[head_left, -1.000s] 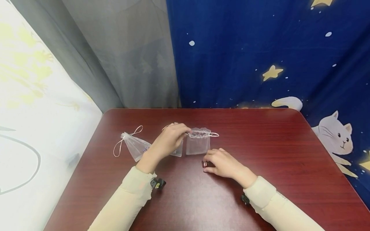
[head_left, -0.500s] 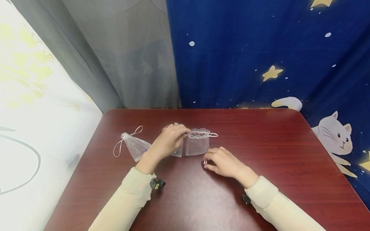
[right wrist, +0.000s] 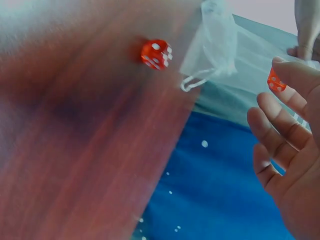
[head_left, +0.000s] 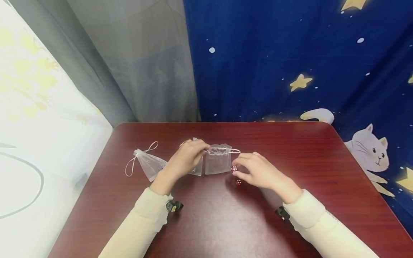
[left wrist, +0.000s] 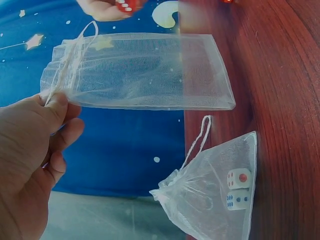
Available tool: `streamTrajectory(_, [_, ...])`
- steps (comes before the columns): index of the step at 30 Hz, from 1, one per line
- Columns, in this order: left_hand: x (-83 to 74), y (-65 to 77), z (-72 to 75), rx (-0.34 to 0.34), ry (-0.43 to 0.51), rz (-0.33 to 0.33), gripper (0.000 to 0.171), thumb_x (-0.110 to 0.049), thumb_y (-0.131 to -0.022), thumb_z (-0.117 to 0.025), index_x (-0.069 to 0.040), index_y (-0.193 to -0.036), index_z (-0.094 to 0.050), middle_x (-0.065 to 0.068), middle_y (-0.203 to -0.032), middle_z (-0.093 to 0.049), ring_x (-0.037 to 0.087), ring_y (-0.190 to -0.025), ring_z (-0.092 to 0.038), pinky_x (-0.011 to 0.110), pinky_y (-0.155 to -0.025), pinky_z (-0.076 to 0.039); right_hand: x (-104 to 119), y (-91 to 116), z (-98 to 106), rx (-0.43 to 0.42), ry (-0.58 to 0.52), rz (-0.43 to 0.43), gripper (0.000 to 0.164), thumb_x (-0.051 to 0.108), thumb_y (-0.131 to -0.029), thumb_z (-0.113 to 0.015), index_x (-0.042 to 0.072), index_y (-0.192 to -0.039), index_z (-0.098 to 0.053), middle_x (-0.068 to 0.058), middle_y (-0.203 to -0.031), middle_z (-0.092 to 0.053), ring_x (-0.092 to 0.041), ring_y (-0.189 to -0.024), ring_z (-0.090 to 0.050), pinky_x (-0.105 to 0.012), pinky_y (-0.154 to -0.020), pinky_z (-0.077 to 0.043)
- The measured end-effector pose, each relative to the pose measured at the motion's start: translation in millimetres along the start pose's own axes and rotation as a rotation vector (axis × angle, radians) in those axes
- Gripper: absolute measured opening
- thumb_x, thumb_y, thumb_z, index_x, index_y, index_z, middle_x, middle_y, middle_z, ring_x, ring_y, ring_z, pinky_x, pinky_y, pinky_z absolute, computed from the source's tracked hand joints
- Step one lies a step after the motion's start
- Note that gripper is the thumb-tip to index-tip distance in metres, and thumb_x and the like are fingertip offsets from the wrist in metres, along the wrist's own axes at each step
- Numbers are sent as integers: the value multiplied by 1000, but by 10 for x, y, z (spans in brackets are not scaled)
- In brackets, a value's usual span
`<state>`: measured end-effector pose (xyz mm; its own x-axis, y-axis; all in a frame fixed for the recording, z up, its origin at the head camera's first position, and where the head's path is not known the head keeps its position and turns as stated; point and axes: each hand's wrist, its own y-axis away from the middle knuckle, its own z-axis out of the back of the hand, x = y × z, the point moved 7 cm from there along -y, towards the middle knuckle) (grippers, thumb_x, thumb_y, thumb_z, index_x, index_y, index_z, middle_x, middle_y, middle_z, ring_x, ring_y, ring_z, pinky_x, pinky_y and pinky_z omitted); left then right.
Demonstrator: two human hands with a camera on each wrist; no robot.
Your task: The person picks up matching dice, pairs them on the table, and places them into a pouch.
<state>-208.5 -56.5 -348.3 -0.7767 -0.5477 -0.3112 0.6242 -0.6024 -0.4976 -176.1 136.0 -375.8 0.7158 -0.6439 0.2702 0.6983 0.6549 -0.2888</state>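
My left hand (head_left: 188, 157) pinches the gathered top edge of a sheer white drawstring bag (left wrist: 150, 75), which looks flat with nothing inside. Between thumb and finger, my right hand (head_left: 258, 170) pinches a clear red die (right wrist: 276, 81) just right of that bag. On the table below the right hand lies a second red die (right wrist: 156, 54). Beside the left hand is another sheer bag (left wrist: 200, 180), drawn closed, with two white dice (left wrist: 238, 189) in it. The left forearm partly hides a third drawn-up bag (head_left: 146, 163) at the left, holding bluish dice.
The dark red wooden table (head_left: 290, 150) stretches well to the right of my hands. Behind its far edge hang a grey curtain (head_left: 155, 71) and a blue star-patterned curtain (head_left: 258, 64). A white patterned surface (head_left: 38, 125) borders the left side.
My right hand has lifted one red die off the table and moved slightly up and to the right, exposing the other die. My left hand keeps its grip on the bag's edge.
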Motion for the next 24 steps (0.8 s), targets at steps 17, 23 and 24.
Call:
streamTrajectory(17, [-11, 16, -16, 2, -5, -33, 19, 7, -89, -70, -8, -101, -73, 1, -94, -73, 16, -89, -69, 37, -83, -52, 2, -116, 443, -90, -67, -1, 19, 23, -87, -81, 14, -101, -74, 10, -78, -58, -6, -66, -52, -26, -60, -47])
streamTrajectory(23, [-61, 13, -45, -4, 26, -79, 18, 9, -89, -69, -4, -101, -73, 4, -94, -73, 18, -89, -69, 33, -86, -55, 52, -230, 551, -103, -70, 9, 17, 23, -88, -80, 14, -101, -73, 9, -74, -54, -7, -65, -51, -26, -58, -44])
streamTrajectory(24, [-75, 12, -44, -7, 28, -84, 18, 9, -89, -69, -4, -100, -73, 5, -93, -73, 19, -89, -69, 33, -86, -55, 67, -252, 565, -109, -67, 14, 17, 23, -88, -79, 14, -101, -73, 9, -73, -53, -7, -65, -50, -26, -58, -43])
